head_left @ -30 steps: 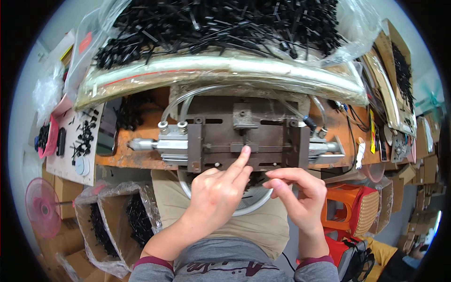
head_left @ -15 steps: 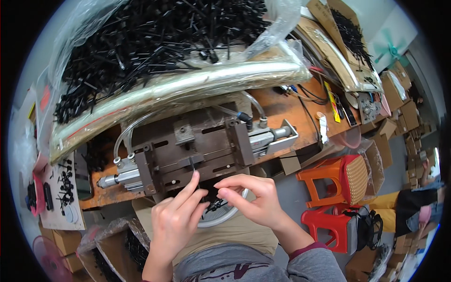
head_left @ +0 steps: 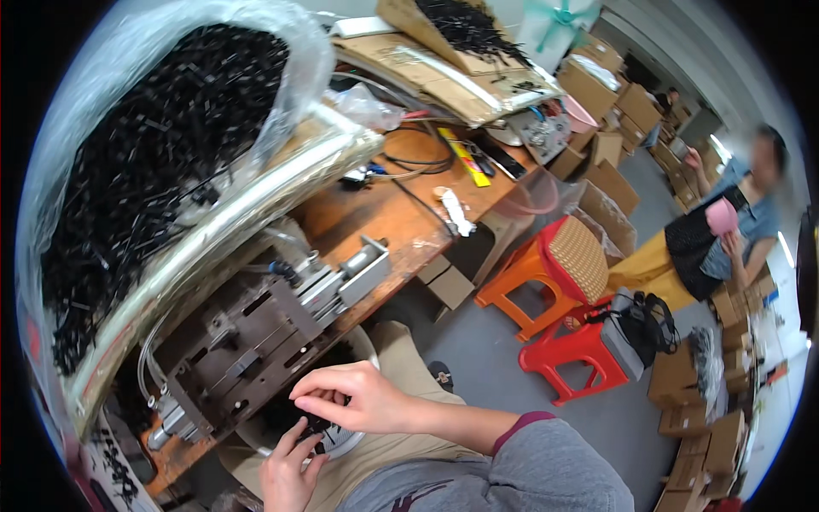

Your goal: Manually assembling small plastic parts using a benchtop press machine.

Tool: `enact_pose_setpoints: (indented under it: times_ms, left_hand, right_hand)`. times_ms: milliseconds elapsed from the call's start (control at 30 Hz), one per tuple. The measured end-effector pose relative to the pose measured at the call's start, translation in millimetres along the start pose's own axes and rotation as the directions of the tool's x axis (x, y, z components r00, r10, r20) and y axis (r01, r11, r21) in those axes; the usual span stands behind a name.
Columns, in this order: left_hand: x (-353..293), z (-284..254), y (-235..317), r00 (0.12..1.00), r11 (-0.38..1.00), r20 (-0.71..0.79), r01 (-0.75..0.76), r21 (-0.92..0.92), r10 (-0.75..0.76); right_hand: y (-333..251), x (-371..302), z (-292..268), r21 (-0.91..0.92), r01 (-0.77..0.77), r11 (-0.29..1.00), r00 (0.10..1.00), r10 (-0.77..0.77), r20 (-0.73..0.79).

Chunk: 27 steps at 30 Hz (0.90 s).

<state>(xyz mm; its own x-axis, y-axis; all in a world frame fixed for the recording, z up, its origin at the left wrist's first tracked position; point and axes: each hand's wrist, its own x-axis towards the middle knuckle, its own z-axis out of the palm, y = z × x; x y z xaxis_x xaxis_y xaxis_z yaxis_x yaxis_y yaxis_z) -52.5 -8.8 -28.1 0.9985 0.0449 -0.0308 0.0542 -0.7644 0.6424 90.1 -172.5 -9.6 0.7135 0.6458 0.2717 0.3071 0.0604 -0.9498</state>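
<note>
My right hand reaches in over the basket, thumb and fingertips drawn together in a pinch; whatever lies between them is too small to tell. Lower and to its left, my left hand has its fingers bent, next to small black plastic parts; whether it grips one of them is unclear. Both hands are above a round white basket on my lap, which holds black parts and is partly hidden. Just beyond stands a brown metal fixture with a small dark block at its middle and an air cylinder at each end.
A large plastic-lined heap of black parts fills the far left. The wooden bench carries cables, a yellow strip and a crumpled white wrapper. Orange and red stools stand right; beyond, a person holds a pink object.
The view has swung right, so the bench and fixture appear tilted and further left. My left hand has drawn back from the fixture's front edge toward the basket; my right hand stays pinched.
</note>
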Motion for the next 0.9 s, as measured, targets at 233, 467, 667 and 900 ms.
enact_pose_setpoints:
  times_ms: [233,467,667,900]
  left_hand:
    - [5,9,10,0.995,0.997,-0.063,-0.079,0.006,0.079]
    - [8,14,15,0.991,0.991,0.015,-0.134,0.03,0.134]
    - [10,17,18,0.988,0.987,0.016,-0.153,0.054,0.152]
    - [9,10,15,0.992,0.99,0.026,-0.125,0.07,0.124]
  right_hand:
    - [3,-15,-18,-0.002,0.02,1.0,0.991,-0.02,-0.133]
    - [7,-30,-25,-0.023,-0.001,1.0,0.983,-0.003,-0.182]
    - [5,-30,-26,-0.026,0.003,1.0,0.983,-0.007,-0.185]
    - [-5,-20,-24,-0.038,0.002,0.999,0.984,-0.009,-0.18]
